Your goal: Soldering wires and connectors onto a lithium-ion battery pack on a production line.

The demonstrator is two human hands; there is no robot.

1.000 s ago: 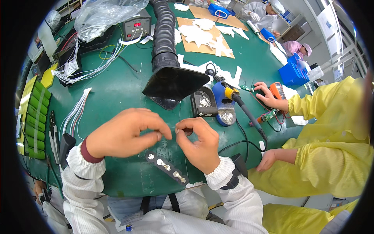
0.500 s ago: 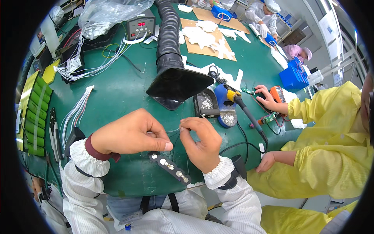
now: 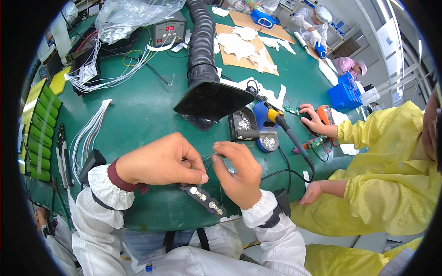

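1. A thin pale wire (image 3: 208, 158) is stretching between the two hands, just above the near edge of the green table (image 3: 147, 110); it is too fine to tell more about it
2. A dark strip with round metal contacts (image 3: 203, 198) is lying on the table directly under the hands, running slantwise toward the near edge
3. The left hand (image 3: 161, 161) is arching knuckles-up over the strip, its fingers curling together and thumb meeting forefinger in a pinch at one end of the wire
4. The right hand (image 3: 237, 172) is standing more upright, its thumb and forefinger pinching the other end of the wire while the other fingers are folding loosely inward
5. Both forearms are coming in from below in white striped sleeves
6. A small black tray (image 3: 243, 125) beyond the hands is holding silvery bits, and a blue stand (image 3: 266, 129) beside it is cradling a soldering iron (image 3: 294, 140)
7. A blue bin (image 3: 344, 94) is sitting far right; what it is holding cannot be told
8. A black fume hood (image 3: 209, 99) is hanging over the middle of the table
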